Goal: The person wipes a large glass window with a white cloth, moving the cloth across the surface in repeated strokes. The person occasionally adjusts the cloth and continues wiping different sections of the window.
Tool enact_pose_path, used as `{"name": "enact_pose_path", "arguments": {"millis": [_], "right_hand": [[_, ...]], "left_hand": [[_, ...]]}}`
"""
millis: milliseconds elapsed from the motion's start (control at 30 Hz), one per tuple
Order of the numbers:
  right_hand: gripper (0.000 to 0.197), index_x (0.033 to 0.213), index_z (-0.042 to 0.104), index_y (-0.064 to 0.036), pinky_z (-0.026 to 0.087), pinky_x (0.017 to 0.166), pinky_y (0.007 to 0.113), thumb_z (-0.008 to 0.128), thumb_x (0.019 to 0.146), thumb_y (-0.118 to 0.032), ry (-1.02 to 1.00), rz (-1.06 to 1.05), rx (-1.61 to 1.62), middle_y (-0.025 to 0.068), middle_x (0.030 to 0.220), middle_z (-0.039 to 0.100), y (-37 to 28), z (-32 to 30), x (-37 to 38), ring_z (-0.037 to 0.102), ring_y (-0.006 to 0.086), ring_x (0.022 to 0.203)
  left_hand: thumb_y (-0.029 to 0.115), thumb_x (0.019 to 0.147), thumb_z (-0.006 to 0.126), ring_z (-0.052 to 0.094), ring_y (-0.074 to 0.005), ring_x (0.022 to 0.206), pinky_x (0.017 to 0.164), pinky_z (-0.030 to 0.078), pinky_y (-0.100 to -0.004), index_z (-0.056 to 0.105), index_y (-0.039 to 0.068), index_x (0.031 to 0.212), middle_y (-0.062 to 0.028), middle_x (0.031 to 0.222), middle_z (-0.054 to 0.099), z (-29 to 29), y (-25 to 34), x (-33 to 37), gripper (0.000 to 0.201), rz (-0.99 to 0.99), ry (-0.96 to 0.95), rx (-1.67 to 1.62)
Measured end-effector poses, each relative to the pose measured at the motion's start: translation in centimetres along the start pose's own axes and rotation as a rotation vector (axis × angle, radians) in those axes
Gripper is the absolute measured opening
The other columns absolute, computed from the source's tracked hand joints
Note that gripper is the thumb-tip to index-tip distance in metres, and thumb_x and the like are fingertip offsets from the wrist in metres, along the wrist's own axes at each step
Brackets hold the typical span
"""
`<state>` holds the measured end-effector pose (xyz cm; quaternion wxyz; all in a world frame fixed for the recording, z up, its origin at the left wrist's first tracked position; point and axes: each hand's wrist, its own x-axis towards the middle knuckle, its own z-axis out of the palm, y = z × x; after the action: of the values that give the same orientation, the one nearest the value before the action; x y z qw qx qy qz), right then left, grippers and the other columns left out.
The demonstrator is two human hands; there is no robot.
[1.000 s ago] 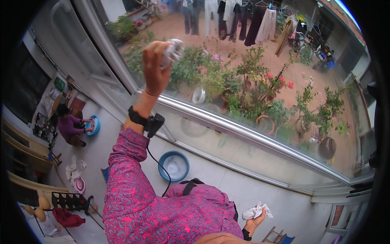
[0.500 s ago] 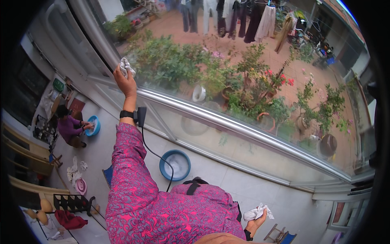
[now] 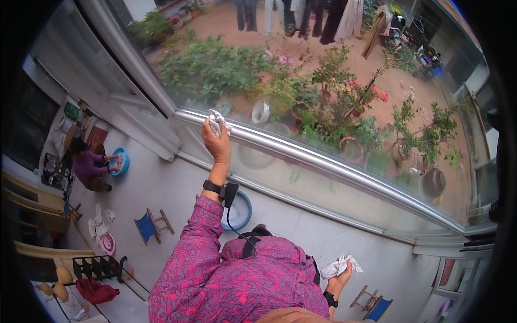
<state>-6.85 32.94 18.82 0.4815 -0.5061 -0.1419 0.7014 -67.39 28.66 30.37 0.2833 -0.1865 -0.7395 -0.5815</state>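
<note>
A: Left hand [image 3: 216, 141] raised, fingers closed around a crumpled white cloth [image 3: 217, 121], pressed at the window pane [image 3: 301, 81] just above the metal rail [image 3: 323, 161].

B: Right hand [image 3: 339, 277]?

A: Low by the hip, clenched on a second white rag [image 3: 338, 265], clear of the glass.

B: Surroundings?

A: Blue basin [image 3: 239, 211] on the floor below the left wrist. Another person [image 3: 89, 168] crouches at a smaller blue bowl [image 3: 119, 160], well apart; its contents are probably laundry, too small to tell.

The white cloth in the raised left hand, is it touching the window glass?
Touching. The head view shows the left hand pressing the crumpled white cloth against the window glass just above the metal rail.
</note>
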Motion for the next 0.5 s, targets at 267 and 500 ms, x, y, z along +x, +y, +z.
{"name": "enact_pose_path", "arguments": {"millis": [267, 500], "right_hand": [[0.024, 0.111, 0.066, -0.0083, 0.054, 0.071, 0.034, 0.066, 0.095, -0.026, 0.03, 0.021, 0.061, 0.0061, 0.093, 0.069, -0.1, 0.3, 0.1, 0.066, 0.0191, 0.081], [0.024, 0.11, 0.067, -0.0091, 0.054, 0.071, 0.034, 0.067, 0.093, -0.026, 0.066, 0.037, 0.091, 0.0068, 0.092, 0.07, -0.5, -0.8, -0.3, 0.066, 0.0198, 0.079]], "left_hand": [[0.003, 0.079, 0.074, 0.056, -0.0377, 0.107, 0.093, 0.046, -0.0464, 0.056, 0.004, 0.124, -0.0147, 0.116, 0.061, 3.1, 10.6, -10.7, 0.048, 0.298, -0.261, -0.069], [-0.006, 0.07, 0.074, 0.059, -0.0332, 0.112, 0.096, 0.049, -0.0431, 0.066, 0.01, 0.121, -0.01, 0.12, 0.064, 3.2, 15.0, -13.0, 0.054, 0.645, -0.627, -0.293]]}}
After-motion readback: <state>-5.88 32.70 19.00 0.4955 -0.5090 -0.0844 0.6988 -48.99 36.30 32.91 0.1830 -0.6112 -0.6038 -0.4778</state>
